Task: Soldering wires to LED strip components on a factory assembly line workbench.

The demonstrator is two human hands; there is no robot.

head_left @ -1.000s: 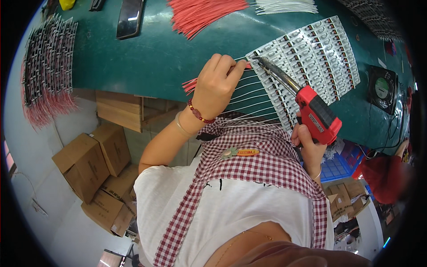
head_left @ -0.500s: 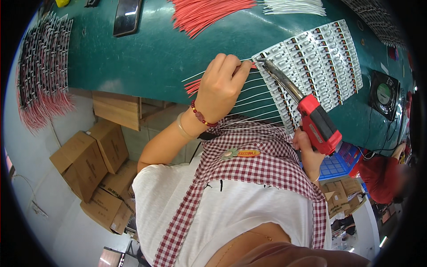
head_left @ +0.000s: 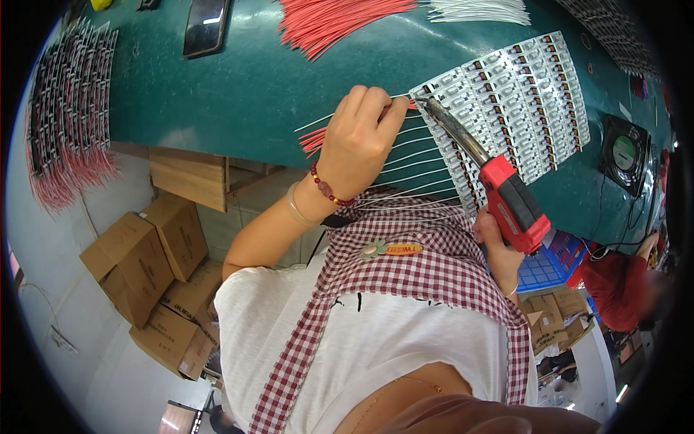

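Only the head view to go on, so here's what I'm seeing. Compared with a second ago, the left hand (head_left: pixel 359 139) has crept up the green bench (head_left: pixel 238 87) a bit, and its fingertips now sit right at the near corner of the white panel of little circuit boards (head_left: pixel 506 108). The fingers are closed in a pinch on a thin white wire (head_left: pixel 318 123), with a red wire (head_left: pixel 314 141) poking out just below the palm. The tip of the red soldering gun (head_left: pixel 499 195) has followed along — it's now touching down just beside those fingertips at the panel's corner, where earlier it sat slightly lower on the row.

The right hand (head_left: pixel 499 249) is wrapped around the gun's handle from below, though most of it is hidden behind the gun body and the checked apron (head_left: pixel 426 267), so I can't tell what the trigger finger is doing.

My read: one joint along, wire and tip meeting at the next pad — the rows of white leads (head_left: pixel 412 170) already fanned off the panel's near edge look like finished ones.

Off to the side: a bundle of red wires (head_left: pixel 340 22), a phone (head_left: pixel 205 25), a small fan (head_left: pixel 623 153), cardboard boxes (head_left: pixel 144 260) under the bench.
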